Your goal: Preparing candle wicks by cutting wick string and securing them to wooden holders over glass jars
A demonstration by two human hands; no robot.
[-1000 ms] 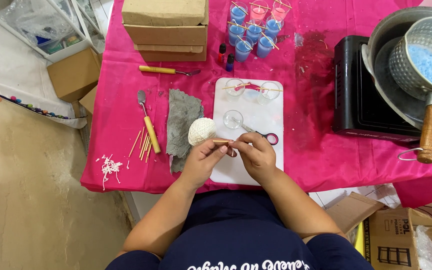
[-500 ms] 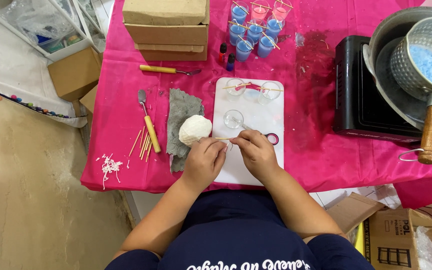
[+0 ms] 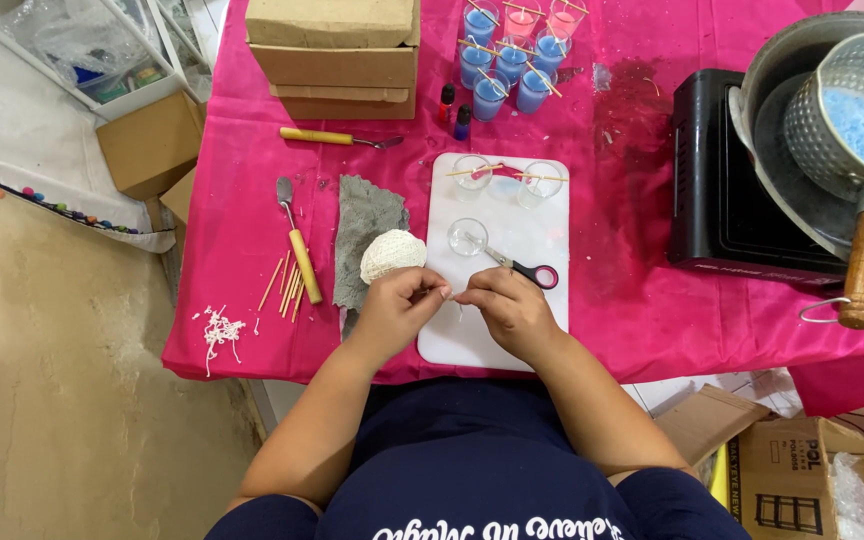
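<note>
We look down at our two hands over a white board (image 3: 492, 340) on a bench draped in pink cloth (image 3: 632, 290). Our left hand (image 3: 397, 305) and right hand (image 3: 507, 308) meet fingertip to fingertip, each grip pressed together on a short piece of white string (image 3: 452, 297). The ball of string (image 3: 392, 253) lies just beside the left hand. Scissors (image 3: 527, 270) and an empty glass cup (image 3: 467, 237) sit just beyond. We judge we are preparing a wick; setting it calls for a steady pinch.
</note>
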